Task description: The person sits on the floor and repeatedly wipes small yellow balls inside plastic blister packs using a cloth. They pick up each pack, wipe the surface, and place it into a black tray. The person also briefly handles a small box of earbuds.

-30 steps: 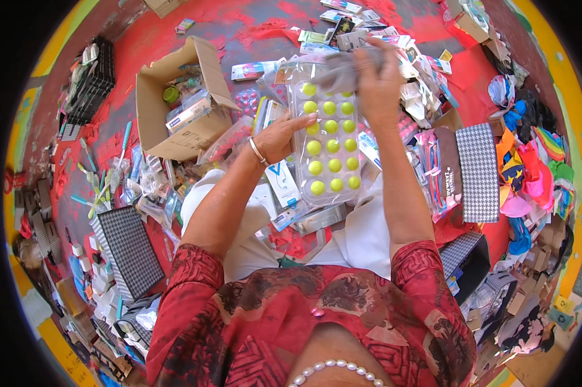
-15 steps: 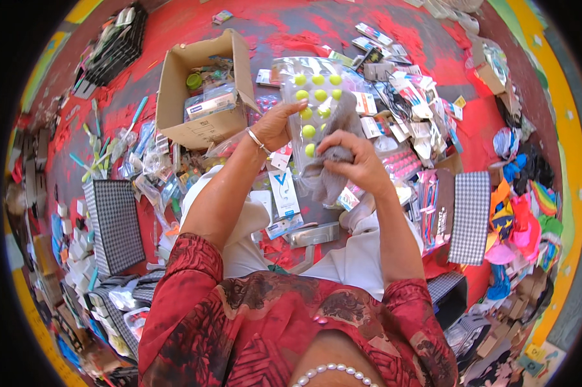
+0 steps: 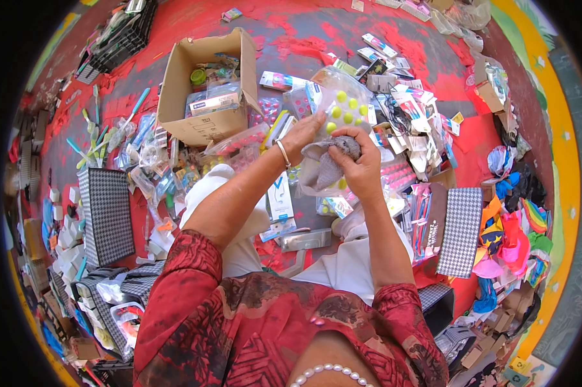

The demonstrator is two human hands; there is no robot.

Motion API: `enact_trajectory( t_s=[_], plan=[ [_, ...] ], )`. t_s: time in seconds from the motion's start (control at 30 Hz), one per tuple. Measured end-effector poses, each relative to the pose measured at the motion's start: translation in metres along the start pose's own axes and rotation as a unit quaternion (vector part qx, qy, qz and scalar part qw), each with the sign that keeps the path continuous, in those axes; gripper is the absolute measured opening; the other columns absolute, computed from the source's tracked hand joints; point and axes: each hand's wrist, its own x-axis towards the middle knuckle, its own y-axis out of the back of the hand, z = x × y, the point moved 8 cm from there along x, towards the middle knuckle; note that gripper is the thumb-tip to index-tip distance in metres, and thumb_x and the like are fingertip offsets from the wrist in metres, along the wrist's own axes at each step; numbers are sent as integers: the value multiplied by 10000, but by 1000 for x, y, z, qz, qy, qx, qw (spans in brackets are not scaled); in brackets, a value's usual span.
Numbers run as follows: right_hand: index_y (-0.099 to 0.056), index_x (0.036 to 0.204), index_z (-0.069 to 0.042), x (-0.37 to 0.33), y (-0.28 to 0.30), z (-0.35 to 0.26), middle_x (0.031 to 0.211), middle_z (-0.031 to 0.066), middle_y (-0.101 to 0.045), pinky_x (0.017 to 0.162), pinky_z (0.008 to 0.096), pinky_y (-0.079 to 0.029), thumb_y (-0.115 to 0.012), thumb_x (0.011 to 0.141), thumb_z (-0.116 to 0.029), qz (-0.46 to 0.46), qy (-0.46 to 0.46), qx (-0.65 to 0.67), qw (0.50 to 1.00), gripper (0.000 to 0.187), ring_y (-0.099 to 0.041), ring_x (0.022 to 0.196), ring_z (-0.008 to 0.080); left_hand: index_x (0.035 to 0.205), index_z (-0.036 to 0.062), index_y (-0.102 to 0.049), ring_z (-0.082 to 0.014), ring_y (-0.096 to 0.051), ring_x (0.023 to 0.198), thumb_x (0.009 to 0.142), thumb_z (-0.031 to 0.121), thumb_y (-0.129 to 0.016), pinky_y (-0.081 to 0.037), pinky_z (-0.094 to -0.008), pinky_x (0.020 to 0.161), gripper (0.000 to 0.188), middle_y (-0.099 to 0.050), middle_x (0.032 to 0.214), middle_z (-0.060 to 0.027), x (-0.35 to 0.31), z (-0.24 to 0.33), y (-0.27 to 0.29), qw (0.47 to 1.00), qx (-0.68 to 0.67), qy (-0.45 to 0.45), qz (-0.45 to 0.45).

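My left hand (image 3: 302, 137) grips the left edge of a clear plastic blister pack (image 3: 346, 108) holding several round yellow-green pieces. The pack is tilted above the pile, and its lower part is covered. In my right hand (image 3: 362, 166) a crumpled grey cloth (image 3: 326, 169) is pinched, bunched against the front of the pack. Some of the cloth hangs down between the two hands. Just beneath them, a white and blue flat box (image 3: 280, 197) and a clear plastic case (image 3: 305, 239) lie by my legs.
An open cardboard box (image 3: 204, 126) with packets inside stands at the left. Loose small boxes and cables (image 3: 407, 106) are heaped at the right. Checkered bins (image 3: 109, 216) flank me, with colourful cloth items (image 3: 513, 235) at far right and a dark crate (image 3: 120, 42) far left.
Both hands have shifted with the pack, the left one to the right. The pack now leans further over, and the cloth has moved across its lower part. Both grips stay closed.
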Motion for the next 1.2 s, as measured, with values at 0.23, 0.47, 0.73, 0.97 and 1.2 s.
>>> enact_trajectory(
  t_s=[0.23, 0.47, 0.73, 0.97, 1.2],
  plan=[
    [-551, 990, -17, 18, 20, -11, 954, 140, -572, 808, 387, -425, -552, 651, 32, 77, 184, -354, 914, 343, -536, 921, 329, 1238, 25, -412, -200, -441, 1142, 880, 201, -459, -305, -311, 1001, 403, -487, 1185, -107, -10, -17, -43, 832, 511, -94, -193],
    [-582, 931, -11, -4, 190, 29, 831, 115, -601, 657, 326, -480, -601, 754, -123, 370, -23, -225, 901, 210, -585, 705, 244, 1234, 21, -428, -131, -451, 1071, 952, 302, -371, -367, -287, 938, 402, -486, 1191, -60, -14, -8, -14, 987, 142, 41, -56],
    [-625, 808, -5, 1, 114, 65, 687, 100, -616, 585, 269, -493, -441, 743, -710, 29, -274, 342, 898, 732, -602, 621, 200, 1284, -3, -390, -165, -373, 1180, 933, 411, -378, -304, -266, 992, 544, -396, 1307, -83, -6, -3, 6, 959, 275, -4, -63],
    [-572, 1048, 4, 3, 113, 63, 926, 121, -626, 706, 327, -492, -598, 805, -234, 134, -247, 384, 879, 341, -604, 791, 199, 1290, 35, -396, -163, -449, 1116, 942, 331, -393, -380, -292, 931, 457, -430, 1280, -81, -15, -12, -5, 979, 62, 120, -151],
    [-625, 993, 3, 14, 115, 58, 866, 41, -641, 730, 249, -449, -569, 832, -112, 106, -133, 219, 961, 206, -573, 781, 106, 1264, 53, -410, -190, -498, 1100, 837, 303, -584, -411, -334, 911, 525, -492, 1225, -74, -17, 38, -28, 972, -94, -3, -216]
  ],
)
